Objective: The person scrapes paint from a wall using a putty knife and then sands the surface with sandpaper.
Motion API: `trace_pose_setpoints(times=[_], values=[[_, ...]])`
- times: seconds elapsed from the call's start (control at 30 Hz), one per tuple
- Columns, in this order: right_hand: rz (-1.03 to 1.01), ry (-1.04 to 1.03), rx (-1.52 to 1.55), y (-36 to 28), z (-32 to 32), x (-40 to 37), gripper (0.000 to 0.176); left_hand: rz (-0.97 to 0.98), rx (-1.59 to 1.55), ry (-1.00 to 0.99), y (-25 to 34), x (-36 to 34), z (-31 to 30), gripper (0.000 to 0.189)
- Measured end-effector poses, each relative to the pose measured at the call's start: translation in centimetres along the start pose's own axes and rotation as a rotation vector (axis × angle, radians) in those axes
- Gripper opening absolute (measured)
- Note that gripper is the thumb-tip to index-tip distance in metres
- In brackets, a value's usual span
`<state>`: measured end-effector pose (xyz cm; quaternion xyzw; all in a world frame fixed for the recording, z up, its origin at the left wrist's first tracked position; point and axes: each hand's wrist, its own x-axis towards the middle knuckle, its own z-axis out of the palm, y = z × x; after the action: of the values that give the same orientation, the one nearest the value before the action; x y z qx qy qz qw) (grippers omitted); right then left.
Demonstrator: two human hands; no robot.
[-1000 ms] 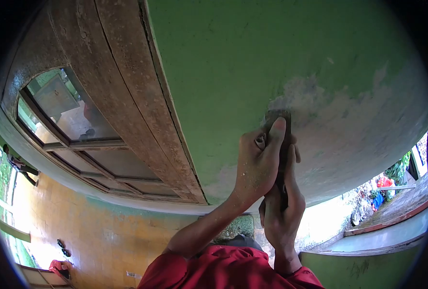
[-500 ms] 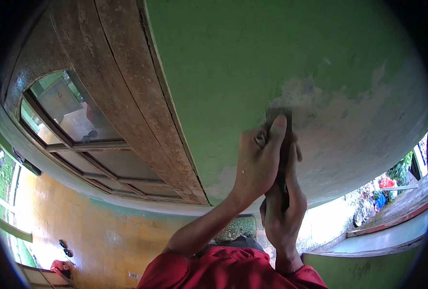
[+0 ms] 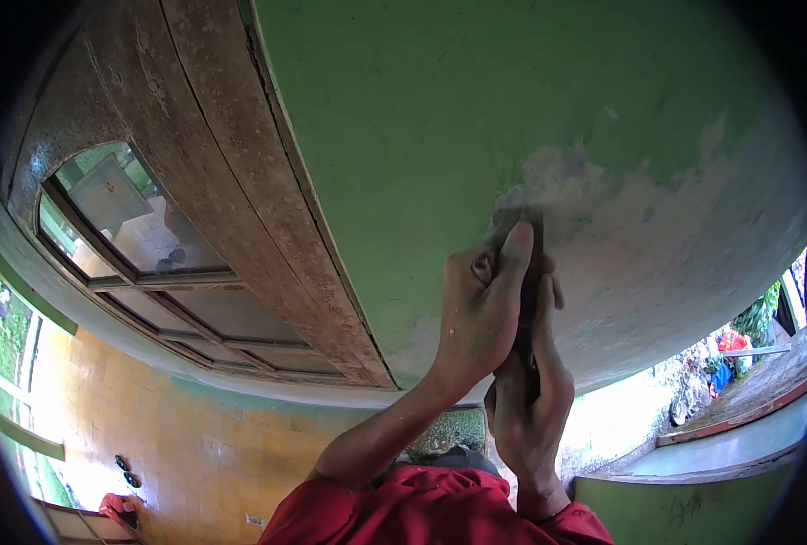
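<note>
Both hands have slid a touch to the left along the wall since a second ago, and the view has tipped slightly with them; the hold itself looks unchanged.

The left hand [image 3: 478,313] and right hand [image 3: 526,409] are clenched together around a dark flat hand tool [image 3: 523,225], a scraper or sanding block by its look, though too little of it shows to say which. Its top end is pressed against the green painted plaster wall [image 3: 440,109], right at the edge of a pale patch of worn-off paint [image 3: 658,227].

The tool looks stiff and light, thin enough to disappear between two palms, and probably dusty rather than slippery. It seems best held as it is now: low on the body with one grip, while the other bears on the back near the working end.

The left forearm rises from the lower left. Its wrist is straight, and an extended left finger [image 3: 515,250] lies along the tool, pushing it into the wall. The right hand sits just beneath, touching the left, with its fingers wrapped round the lower part and its wrist coming up from the red shirt [image 3: 422,509]. A weathered brown wooden window frame [image 3: 213,163] stands well apart to the left.
</note>
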<state>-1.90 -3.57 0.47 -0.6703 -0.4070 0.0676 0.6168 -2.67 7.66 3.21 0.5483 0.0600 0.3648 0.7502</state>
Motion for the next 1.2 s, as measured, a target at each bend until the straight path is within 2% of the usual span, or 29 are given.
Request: trace_pose_setpoints(times=[0.17,0.27,0.37,0.47,0.53,0.63,0.87,0.97,1.03,1.13,1.2], values=[[0.030,-0.009,0.068,-0.4,-0.1,0.3,0.066,0.000,0.004,0.013,0.5,0.3,0.1,0.047],[-0.041,0.001,-0.054,-0.2,-0.1,0.4,0.066,0.090,0.066,0.010,-0.1,0.6,-0.1,0.046],[0.080,-0.036,0.097,-0.9,-0.4,0.3,0.065,0.015,-0.006,0.027,0.3,0.4,0.4,0.045],[0.004,0.009,0.066,-0.1,0.0,0.4,0.064,0.002,-0.036,0.015,0.1,0.5,0.1,0.045],[-0.096,0.029,-0.020,-0.1,0.0,0.7,0.064,0.142,0.135,-0.017,-0.2,0.9,-0.2,0.047],[-0.025,0.010,0.072,-1.4,-0.2,1.3,0.064,0.047,-0.003,-0.007,1.8,1.2,0.7,0.046],[0.010,0.065,0.044,-1.3,0.0,0.4,0.062,0.033,0.002,-0.022,0.0,0.7,0.3,0.046],[-0.066,0.120,0.007,-0.6,0.3,0.7,0.062,0.084,0.076,-0.017,0.0,1.0,0.4,0.045],[-0.027,0.069,0.093,-1.0,0.0,0.8,0.063,0.050,-0.014,0.012,0.7,1.0,0.8,0.044],[-0.063,0.104,0.050,-0.2,0.4,0.5,0.063,0.024,0.041,0.018,0.1,0.6,0.6,0.043],[-0.088,0.103,0.045,-0.5,0.3,1.3,0.064,0.086,0.075,0.005,0.5,1.2,0.6,0.043]])
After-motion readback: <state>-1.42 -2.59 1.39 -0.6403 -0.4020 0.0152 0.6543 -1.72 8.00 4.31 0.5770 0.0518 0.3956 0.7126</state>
